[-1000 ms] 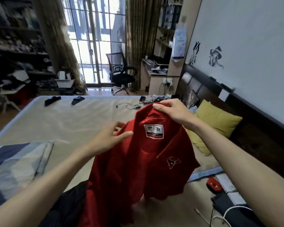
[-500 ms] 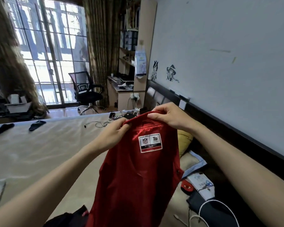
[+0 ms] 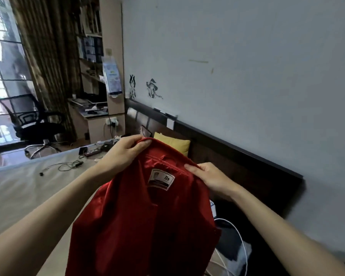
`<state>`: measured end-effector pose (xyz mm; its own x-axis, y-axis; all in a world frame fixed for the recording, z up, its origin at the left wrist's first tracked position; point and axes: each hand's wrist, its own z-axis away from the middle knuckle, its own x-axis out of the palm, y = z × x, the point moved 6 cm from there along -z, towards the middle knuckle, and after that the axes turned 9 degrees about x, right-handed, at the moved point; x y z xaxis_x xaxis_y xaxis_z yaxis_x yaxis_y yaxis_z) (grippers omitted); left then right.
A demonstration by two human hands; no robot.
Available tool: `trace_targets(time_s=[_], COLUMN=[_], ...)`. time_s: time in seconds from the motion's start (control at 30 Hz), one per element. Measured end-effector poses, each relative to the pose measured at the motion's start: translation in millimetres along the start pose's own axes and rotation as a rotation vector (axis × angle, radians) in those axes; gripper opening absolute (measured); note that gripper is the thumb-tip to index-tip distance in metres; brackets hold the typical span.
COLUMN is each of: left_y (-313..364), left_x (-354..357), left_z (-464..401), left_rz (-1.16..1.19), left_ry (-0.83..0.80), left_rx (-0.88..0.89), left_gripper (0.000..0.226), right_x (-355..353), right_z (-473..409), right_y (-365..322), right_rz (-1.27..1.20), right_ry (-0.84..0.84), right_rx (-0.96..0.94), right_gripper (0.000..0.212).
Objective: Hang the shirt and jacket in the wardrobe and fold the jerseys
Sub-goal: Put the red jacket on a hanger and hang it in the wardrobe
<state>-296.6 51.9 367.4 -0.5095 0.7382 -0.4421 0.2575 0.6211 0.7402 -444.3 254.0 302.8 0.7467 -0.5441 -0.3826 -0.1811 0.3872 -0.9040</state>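
A red jersey (image 3: 139, 220) with a white label under its collar hangs in the air in front of me, over the bed. My left hand (image 3: 126, 151) pinches the top edge of the collar at its far end. My right hand (image 3: 209, 176) grips the collar edge on the right, lower and nearer to me. The jersey's lower part runs out of the bottom of the view. No wardrobe, shirt or jacket is in sight.
The bed (image 3: 18, 188) with a pale sheet lies to the left, with a cable (image 3: 64, 166) and a power strip (image 3: 92, 152) on it. A yellow pillow (image 3: 173, 144) leans on the dark headboard (image 3: 237, 158). An office chair (image 3: 32, 124) and a desk (image 3: 96, 118) stand beyond.
My view has swung right toward the wall. My left hand took hold of the collar and rose; my right hand moved down along the collar's right side.
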Motion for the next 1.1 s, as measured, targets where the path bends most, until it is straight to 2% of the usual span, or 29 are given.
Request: trace_targets(time_s=[0.1, 0.23, 0.33, 0.43, 0.5, 0.57, 0.7, 0.8, 0.97, 1.1], left_y=[32.9, 95.9, 134.2, 165.7, 193.5, 227.8, 302.4, 356.8, 441.2, 500.9], left_x=[32.2, 79.5, 126.5, 188.3, 237.8, 287.9, 389.3, 459.7, 559.9, 618.0], left_z=[-24.5, -73.9, -100.0, -121.7, -134.3, -144.8, -147.4, -139.5, -115.4, -94.9], left_rz=[0.055, 0.144, 0.235, 0.289, 0.338, 0.398, 0.507, 0.593, 0.737, 0.815], left_ry=[-0.039, -0.083, -0.118, -0.213, -0.283, -0.342, -0.494, -0.604, -0.781, -0.907], left_rx=[0.062, 0.175, 0.221, 0.239, 0.293, 0.364, 0.492, 0.572, 0.704, 0.837], left_gripper=[0.032, 0.05, 0.063, 0.057, 0.049, 0.048, 0.053, 0.044, 0.046, 0.048], right_x=[-50.2, -134.1, -188.3, -242.1, -278.1, -313.4, -363.3, -386.3, -406.7, -413.3], right_z=[34.8, 90.6, 135.4, 179.1, 215.7, 259.5, 358.8, 432.0, 539.5, 605.3], right_y=[-20.9, -50.2, -47.3, -30.8, -16.6, -0.9, 32.5, 55.0, 81.9, 91.4], right_rz=[-0.074, 0.026, 0.041, 0.094, 0.133, 0.163, 0.228, 0.314, 0.376, 0.411], right_ry=[0.17, 0.424, 0.511, 0.597, 0.671, 0.798, 1.056, 1.229, 1.483, 1.654], right_rx=[-0.102, -0.224, -0.234, -0.199, -0.189, -0.171, -0.079, 0.014, 0.145, 0.234], right_gripper=[0.037, 0.047, 0.051, 0.053, 0.064, 0.072, 0.067, 0.068, 0.072, 0.064])
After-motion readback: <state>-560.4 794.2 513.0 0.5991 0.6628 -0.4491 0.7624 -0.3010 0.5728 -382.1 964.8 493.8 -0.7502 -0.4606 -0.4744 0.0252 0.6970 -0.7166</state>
